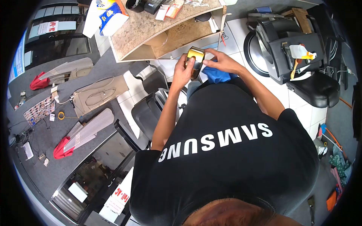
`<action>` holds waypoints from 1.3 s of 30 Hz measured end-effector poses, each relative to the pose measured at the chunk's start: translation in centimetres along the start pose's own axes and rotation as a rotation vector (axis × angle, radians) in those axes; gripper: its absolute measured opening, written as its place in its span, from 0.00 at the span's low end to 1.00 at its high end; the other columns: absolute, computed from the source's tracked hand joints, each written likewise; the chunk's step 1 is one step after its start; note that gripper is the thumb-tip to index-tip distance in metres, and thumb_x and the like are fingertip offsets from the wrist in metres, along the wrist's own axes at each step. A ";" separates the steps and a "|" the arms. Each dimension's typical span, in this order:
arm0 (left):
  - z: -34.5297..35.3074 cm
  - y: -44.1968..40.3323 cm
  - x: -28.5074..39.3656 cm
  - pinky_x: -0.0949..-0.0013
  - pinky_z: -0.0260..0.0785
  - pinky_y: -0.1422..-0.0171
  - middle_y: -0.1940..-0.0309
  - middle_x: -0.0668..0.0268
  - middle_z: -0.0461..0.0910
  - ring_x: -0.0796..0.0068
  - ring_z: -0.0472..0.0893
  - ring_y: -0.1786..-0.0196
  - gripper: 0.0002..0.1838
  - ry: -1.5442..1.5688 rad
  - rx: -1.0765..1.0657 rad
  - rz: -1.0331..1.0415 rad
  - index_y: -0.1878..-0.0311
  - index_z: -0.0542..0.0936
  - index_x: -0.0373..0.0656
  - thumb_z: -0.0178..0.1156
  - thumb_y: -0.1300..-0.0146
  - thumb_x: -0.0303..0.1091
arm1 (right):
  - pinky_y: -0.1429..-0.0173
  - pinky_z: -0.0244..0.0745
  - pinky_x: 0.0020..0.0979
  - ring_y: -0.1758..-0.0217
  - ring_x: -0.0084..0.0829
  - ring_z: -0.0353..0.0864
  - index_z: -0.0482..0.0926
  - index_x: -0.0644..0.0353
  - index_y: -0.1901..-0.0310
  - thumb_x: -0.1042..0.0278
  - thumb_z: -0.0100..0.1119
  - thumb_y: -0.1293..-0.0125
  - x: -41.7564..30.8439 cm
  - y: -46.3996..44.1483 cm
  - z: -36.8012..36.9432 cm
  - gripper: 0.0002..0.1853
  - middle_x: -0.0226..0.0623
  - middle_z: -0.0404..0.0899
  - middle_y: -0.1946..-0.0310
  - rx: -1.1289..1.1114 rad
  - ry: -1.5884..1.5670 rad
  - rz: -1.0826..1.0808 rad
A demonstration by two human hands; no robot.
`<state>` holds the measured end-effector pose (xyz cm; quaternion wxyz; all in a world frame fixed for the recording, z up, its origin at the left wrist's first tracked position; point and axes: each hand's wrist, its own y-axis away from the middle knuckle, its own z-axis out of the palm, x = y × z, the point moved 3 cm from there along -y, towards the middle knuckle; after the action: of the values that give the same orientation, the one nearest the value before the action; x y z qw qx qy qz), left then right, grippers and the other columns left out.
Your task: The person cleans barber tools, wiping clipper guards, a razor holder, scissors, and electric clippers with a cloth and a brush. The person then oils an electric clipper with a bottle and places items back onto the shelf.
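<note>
A gold and black electric shaver [197, 56] is held upright in front of my body, near the edge of a worn wooden counter. My left hand [183, 71] is closed around its left side, with the thumb pressed on the front. From the right, my right hand [223, 63] reaches it, index fingertip at the upper edge and thumb near its side. A blue cloth [218, 76] bunches below my right hand; whether the hidden fingers also grip it, I cannot tell.
The wooden counter [141, 28] has an open shelf and bears a bright plastic packet [109, 17]. A black salon chair [315, 88] stands right. To the left are a dark chair [145, 115], an ironing-board-shaped striped item [88, 130] and cables. Coloured cloths [339, 165] lie at far right.
</note>
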<state>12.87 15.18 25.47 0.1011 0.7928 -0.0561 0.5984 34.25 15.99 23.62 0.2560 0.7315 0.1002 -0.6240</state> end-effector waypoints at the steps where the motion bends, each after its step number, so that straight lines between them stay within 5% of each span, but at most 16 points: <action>1: -0.9 -0.1 0.4 0.67 0.69 0.60 0.63 0.61 0.78 0.75 0.74 0.64 0.21 -0.091 -0.040 0.026 0.50 0.79 0.34 0.59 0.22 0.47 | 0.40 0.78 0.37 0.48 0.36 0.86 0.75 0.57 0.31 0.36 0.66 0.31 -1.1 0.2 -0.7 0.38 0.48 0.85 0.47 -0.033 -0.023 0.013; 7: -1.4 -0.2 3.2 0.67 0.66 0.65 0.70 0.63 0.77 0.77 0.71 0.69 0.21 -0.278 -0.227 0.024 0.55 0.82 0.34 0.58 0.22 0.47 | 0.37 0.75 0.34 0.45 0.30 0.83 0.81 0.61 0.37 0.37 0.67 0.32 -1.7 -0.2 0.9 0.35 0.45 0.86 0.48 -0.243 0.026 0.032; 12: -0.7 -0.6 2.4 0.67 0.70 0.64 0.72 0.64 0.81 0.76 0.75 0.72 0.23 -0.230 0.004 -0.105 0.51 0.82 0.35 0.53 0.20 0.49 | 0.49 0.76 0.31 0.55 0.27 0.83 0.85 0.66 0.46 0.32 0.68 0.36 1.0 -0.5 1.3 0.38 0.38 0.87 0.56 -0.245 -0.141 0.254; 13: -0.5 -1.0 2.1 0.67 0.71 0.64 0.72 0.63 0.82 0.77 0.78 0.71 0.22 -0.115 0.027 -0.169 0.53 0.82 0.37 0.53 0.19 0.49 | 0.57 0.74 0.29 0.62 0.25 0.80 0.86 0.68 0.52 0.29 0.69 0.39 2.2 -0.7 1.5 0.39 0.36 0.85 0.64 -0.191 -0.221 0.260; 17: -0.2 -4.3 -1.8 0.67 0.75 0.47 0.55 0.59 0.86 0.71 0.82 0.54 0.31 0.024 -0.013 -0.302 0.42 0.81 0.38 0.40 0.16 0.58 | 0.61 0.73 0.28 0.65 0.24 0.80 0.86 0.70 0.53 0.30 0.70 0.40 3.7 0.1 1.2 0.40 0.34 0.82 0.69 0.010 -0.272 0.301; 22: -0.3 -10.6 -7.1 0.66 0.77 0.51 0.52 0.62 0.86 0.73 0.82 0.54 0.25 -0.098 0.003 -0.296 0.45 0.81 0.40 0.50 0.20 0.55 | 0.66 0.75 0.25 0.69 0.21 0.81 0.84 0.71 0.50 0.34 0.71 0.38 5.7 3.0 0.4 0.38 0.31 0.84 0.66 0.199 -0.413 0.308; 26: -1.2 -19.3 -14.3 0.71 0.76 0.56 0.56 0.63 0.87 0.78 0.81 0.62 0.20 -0.211 0.058 -0.236 0.48 0.82 0.43 0.56 0.23 0.51 | 0.61 0.78 0.24 0.66 0.19 0.83 0.81 0.70 0.45 0.40 0.71 0.34 7.7 8.1 -2.3 0.34 0.30 0.83 0.66 0.470 -0.719 0.369; 28: -2.6 -25.4 -20.0 0.63 0.78 0.52 0.53 0.54 0.88 0.66 0.86 0.61 0.23 -0.590 0.129 -0.219 0.46 0.84 0.40 0.57 0.25 0.51 | 0.65 0.77 0.24 0.68 0.19 0.83 0.82 0.67 0.48 0.39 0.70 0.33 10.6 11.2 -4.5 0.32 0.32 0.85 0.65 0.658 -0.777 0.367; 34: 0.4 -28.6 -12.4 0.48 0.73 0.32 0.40 0.42 0.82 0.43 0.81 0.36 0.39 -0.984 0.264 -0.293 0.38 0.82 0.36 0.56 0.32 0.66 | 0.79 0.65 0.27 0.81 0.21 0.76 0.84 0.59 0.55 0.31 0.64 0.32 15.2 20.1 -12.0 0.31 0.31 0.85 0.73 1.149 -0.835 0.362; 36: 1.5 -29.5 -12.5 0.49 0.72 0.31 0.39 0.44 0.82 0.45 0.81 0.34 0.40 -0.945 0.265 -0.141 0.38 0.82 0.36 0.55 0.33 0.67 | 0.79 0.61 0.26 0.83 0.21 0.70 0.83 0.55 0.67 0.28 0.62 0.33 16.0 21.2 -13.5 0.32 0.26 0.75 0.82 1.228 -0.863 0.354; 39: 2.0 -33.6 -17.1 0.46 0.67 0.29 0.35 0.52 0.80 0.53 0.78 0.33 0.33 -0.504 0.203 -0.197 0.34 0.78 0.41 0.50 0.29 0.57 | 0.76 0.60 0.26 0.82 0.21 0.67 0.84 0.54 0.66 0.29 0.62 0.32 18.0 21.4 -15.4 0.30 0.25 0.75 0.81 1.261 -0.990 0.290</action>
<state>17.03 46.90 5.40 0.0620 0.9243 0.0581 0.3722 61.15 2.41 13.03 -0.1112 0.3830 -0.4903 -0.7749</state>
